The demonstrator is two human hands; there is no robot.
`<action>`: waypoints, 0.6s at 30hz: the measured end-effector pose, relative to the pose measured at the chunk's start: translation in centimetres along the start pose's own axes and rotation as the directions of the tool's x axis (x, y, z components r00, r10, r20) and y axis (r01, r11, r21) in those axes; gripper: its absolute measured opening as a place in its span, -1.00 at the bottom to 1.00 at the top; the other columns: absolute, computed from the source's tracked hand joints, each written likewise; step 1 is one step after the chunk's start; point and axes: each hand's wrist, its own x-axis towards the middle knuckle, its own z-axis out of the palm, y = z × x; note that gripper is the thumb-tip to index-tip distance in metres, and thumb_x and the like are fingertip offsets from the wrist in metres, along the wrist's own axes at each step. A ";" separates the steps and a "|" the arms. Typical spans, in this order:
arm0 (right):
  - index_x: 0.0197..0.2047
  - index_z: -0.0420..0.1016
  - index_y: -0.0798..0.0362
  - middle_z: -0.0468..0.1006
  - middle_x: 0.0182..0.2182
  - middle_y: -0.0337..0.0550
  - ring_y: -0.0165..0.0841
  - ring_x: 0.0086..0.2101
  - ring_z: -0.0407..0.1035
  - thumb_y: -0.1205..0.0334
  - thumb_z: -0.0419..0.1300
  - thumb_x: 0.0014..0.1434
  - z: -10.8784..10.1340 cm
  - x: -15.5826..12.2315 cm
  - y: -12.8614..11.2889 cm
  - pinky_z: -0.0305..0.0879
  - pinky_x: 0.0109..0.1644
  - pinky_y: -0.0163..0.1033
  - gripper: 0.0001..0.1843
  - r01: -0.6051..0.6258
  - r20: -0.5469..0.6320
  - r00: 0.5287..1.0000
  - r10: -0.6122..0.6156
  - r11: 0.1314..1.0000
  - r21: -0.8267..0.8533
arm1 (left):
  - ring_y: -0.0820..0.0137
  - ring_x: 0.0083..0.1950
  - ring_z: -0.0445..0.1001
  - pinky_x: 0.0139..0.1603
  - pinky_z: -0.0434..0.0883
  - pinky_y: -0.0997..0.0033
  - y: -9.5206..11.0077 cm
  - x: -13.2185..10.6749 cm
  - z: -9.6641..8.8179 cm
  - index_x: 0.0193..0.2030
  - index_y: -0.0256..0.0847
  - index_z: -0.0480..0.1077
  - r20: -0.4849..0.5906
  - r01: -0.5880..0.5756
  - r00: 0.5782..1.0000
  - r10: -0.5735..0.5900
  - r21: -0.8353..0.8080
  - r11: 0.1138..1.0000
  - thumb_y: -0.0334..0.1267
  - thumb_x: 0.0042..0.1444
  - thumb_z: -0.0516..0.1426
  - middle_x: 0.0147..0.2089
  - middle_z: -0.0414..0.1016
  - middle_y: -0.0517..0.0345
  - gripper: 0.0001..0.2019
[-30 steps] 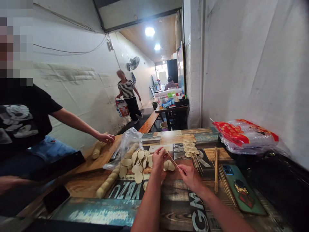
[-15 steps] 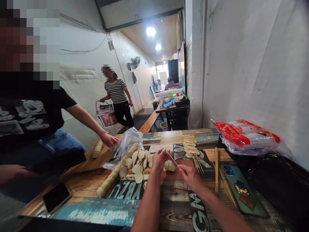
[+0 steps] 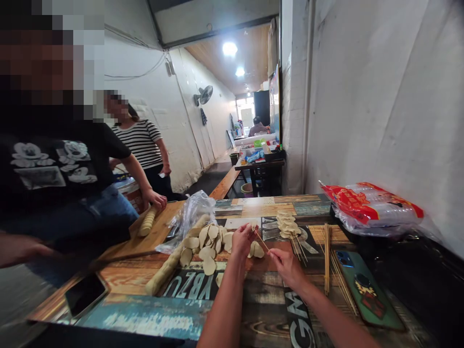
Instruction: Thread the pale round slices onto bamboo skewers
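Over the middle of the table, my left hand (image 3: pixel 245 239) is closed, pinching a pale slice mostly hidden behind its fingers. A thin wooden skewer (image 3: pixel 262 241) runs from that slice to my right hand (image 3: pixel 285 263), whose fingers are closed around its lower end. Loose pale oval slices (image 3: pixel 209 265) lie in a heap left of my hands, with a few (image 3: pixel 256 250) just beneath them. Beyond my right hand lie skewers threaded with slices (image 3: pixel 287 224). Bare wooden skewers (image 3: pixel 327 258) form a bundle to the right.
A long pale roll (image 3: pixel 165 270) and a clear plastic bag (image 3: pixel 194 212) lie left. A co-worker's hand (image 3: pixel 155 198) touches a sliced roll (image 3: pixel 148 222) on a wooden board (image 3: pixel 167 217). Phones (image 3: pixel 86 294) (image 3: pixel 368 287) and a red-and-clear package (image 3: pixel 373 203) flank the table.
The co-worker's hand has moved from beside the plastic bag to the sliced roll on the board. The person in stripes has walked left with the bucket. My hands keep nearly the same pose.
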 end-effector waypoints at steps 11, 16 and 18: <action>-0.20 0.62 0.11 0.68 -0.27 0.03 -0.15 -0.26 0.55 0.08 -0.09 0.25 0.2 0.3 0.5 0.36 -0.19 -0.18 -0.52 0.004 -0.009 1.000 -0.004 0.999 0.042 | 0.46 -0.47 0.50 -0.35 0.45 0.46 -0.8 0.5 0.0 -0.36 -0.27 0.37 -0.010 -0.059 0.998 0.059 0.019 0.998 -0.34 -0.21 0.39 -0.46 0.50 0.19 -0.69; -0.21 0.63 0.09 0.68 -0.28 0.02 -0.16 -0.27 0.56 0.08 -0.09 0.24 0.3 0.3 0.5 0.38 -0.20 -0.18 -0.52 0.002 -0.033 0.999 -0.001 0.999 0.041 | 0.45 -0.45 0.50 -0.33 0.46 0.43 -0.8 0.8 -0.3 -0.35 -0.27 0.36 0.008 -0.059 0.998 0.059 0.037 0.998 -0.24 -0.28 0.41 -0.44 0.50 0.18 -0.61; -0.23 0.63 0.09 0.68 -0.28 0.03 -0.15 -0.26 0.56 0.07 -0.09 0.23 0.4 0.3 0.4 0.40 -0.19 -0.17 -0.52 0.012 -0.048 0.999 -0.009 0.999 0.049 | 0.45 -0.45 0.49 -0.32 0.46 0.41 -1.1 0.9 -0.4 -0.36 -0.27 0.37 0.002 -0.082 0.997 0.082 0.049 0.995 -0.18 -0.31 0.42 -0.45 0.48 0.19 -0.59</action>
